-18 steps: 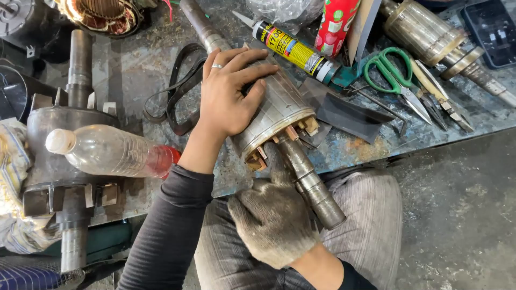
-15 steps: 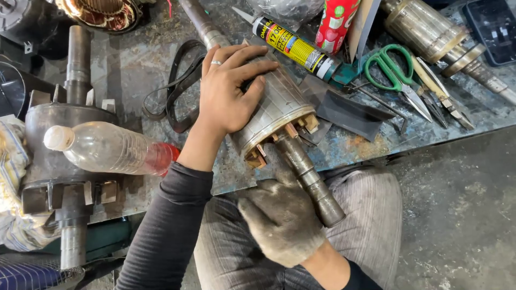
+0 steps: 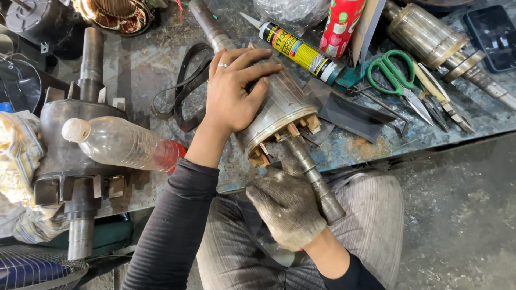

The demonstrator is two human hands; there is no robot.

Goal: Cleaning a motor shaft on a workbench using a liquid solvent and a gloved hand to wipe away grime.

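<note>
Steadying the motor rotor point(image 3: 279, 110) is the step in hand: your bare left hand point(image 3: 234, 96) lies spread over its laminated steel drum, fingers apart and pressed flat on top rather than wrapped round it. Your gloved right hand point(image 3: 287, 207) sits at the near end, curled under the rotor shaft point(image 3: 317, 177); from this angle I cannot tell whether it is clamped on the shaft or only cupped against it. The rotor lies on its side at the near edge of the bench point(image 3: 145, 64), its shaft jutting out over your lap, with copper-coloured tabs showing at the drum's near face.

By my reading, the next move calls for a firm hold on the drum so it does not roll while the gloved hand works at that near end.

The bench is a worn, paint-flecked metal top, crowded. Left of your arm lies a clear plastic bottle point(image 3: 123, 145) with red liquid, resting on a heavy dark motor housing point(image 3: 70, 156). Far of the rotor are a yellow sealant tube point(image 3: 295, 48) and a rubber belt point(image 3: 183, 88); to the right, green-handled scissors point(image 3: 398, 78), a second rotor point(image 3: 430, 37) and a phone point(image 3: 492, 35). The floor point(image 3: 457, 215) is bare, dusty concrete.
</note>
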